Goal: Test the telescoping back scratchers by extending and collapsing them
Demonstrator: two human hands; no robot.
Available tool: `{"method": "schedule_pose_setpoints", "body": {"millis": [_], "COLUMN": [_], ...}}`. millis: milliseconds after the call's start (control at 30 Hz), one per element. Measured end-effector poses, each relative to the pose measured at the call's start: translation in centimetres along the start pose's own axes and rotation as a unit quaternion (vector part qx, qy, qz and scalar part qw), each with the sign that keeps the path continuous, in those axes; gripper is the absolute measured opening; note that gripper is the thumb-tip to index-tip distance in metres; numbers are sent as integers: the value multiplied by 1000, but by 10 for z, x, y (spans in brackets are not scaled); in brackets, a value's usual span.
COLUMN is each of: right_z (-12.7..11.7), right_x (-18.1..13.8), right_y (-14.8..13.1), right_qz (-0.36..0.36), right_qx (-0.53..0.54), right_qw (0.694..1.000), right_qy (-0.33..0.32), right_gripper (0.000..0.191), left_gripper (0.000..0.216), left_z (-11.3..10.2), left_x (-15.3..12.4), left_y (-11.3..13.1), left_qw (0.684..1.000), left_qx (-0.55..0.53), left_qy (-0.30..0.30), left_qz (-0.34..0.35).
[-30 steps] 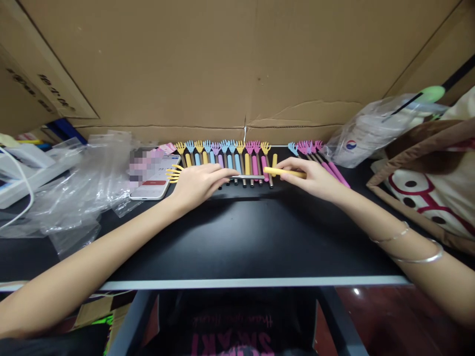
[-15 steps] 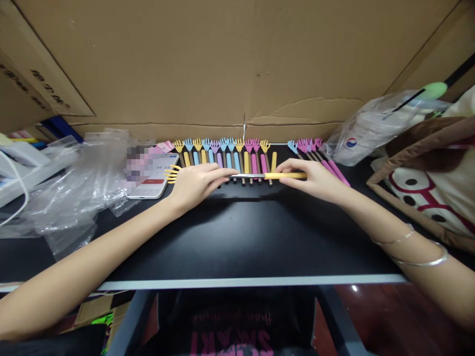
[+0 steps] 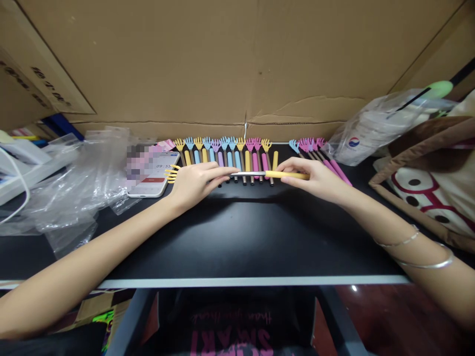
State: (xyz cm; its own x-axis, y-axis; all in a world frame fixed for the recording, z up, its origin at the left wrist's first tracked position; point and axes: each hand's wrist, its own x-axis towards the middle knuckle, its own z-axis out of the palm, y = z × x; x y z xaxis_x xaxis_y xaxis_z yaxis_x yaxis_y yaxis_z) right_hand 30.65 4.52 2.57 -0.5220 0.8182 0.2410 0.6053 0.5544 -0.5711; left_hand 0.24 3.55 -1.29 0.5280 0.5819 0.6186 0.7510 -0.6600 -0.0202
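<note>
Both hands hold one yellow back scratcher [image 3: 256, 174] lying sideways over a black table [image 3: 241, 237]. My left hand [image 3: 196, 182] is closed round its metal rod, and the yellow claw head [image 3: 171, 174] sticks out to the left of the hand. My right hand [image 3: 315, 179] pinches the yellow handle [image 3: 287, 174]. The telescopic rod shows pulled out between the two hands. Behind them lies a row of small back scratchers [image 3: 226, 153] in yellow, blue, purple and pink, heads toward the cardboard.
A smaller bunch of pink and blue scratchers [image 3: 315, 151] lies at the right. A phone [image 3: 152, 173] and clear plastic bags [image 3: 74, 183] lie at the left. Cardboard [image 3: 237, 64] walls the back. A plastic bag [image 3: 374, 128] and a fabric bag [image 3: 430, 173] stand at the right.
The yellow handle, apart from the rod a second ago, now sits on the rod's end. My right hand has edged right with it; my left hand has stayed put.
</note>
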Motion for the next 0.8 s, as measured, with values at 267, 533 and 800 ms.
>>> {"method": "schedule_pose_setpoints", "body": {"millis": [267,533,800], "right_z": [2,-3,-5], "right_x": [-5,-7,-8], "right_y": [-1,-4,0], "right_qz": [-50,-168,-187], "right_qx": [-76,-261,-212], "right_qw": [995,946,956], "right_qy": [48,99,81], "right_gripper": [28,23,23], "left_gripper": [44,42,40], "left_z": [-1,-1,-2], "left_x": [0,-1,-2], "left_y": [-1,-4,-4], "left_qw": [1000,997,998], "left_qx": [-24,-74,-43], "left_qy": [-8,-22,5], "left_qz": [-3,-2,39]}}
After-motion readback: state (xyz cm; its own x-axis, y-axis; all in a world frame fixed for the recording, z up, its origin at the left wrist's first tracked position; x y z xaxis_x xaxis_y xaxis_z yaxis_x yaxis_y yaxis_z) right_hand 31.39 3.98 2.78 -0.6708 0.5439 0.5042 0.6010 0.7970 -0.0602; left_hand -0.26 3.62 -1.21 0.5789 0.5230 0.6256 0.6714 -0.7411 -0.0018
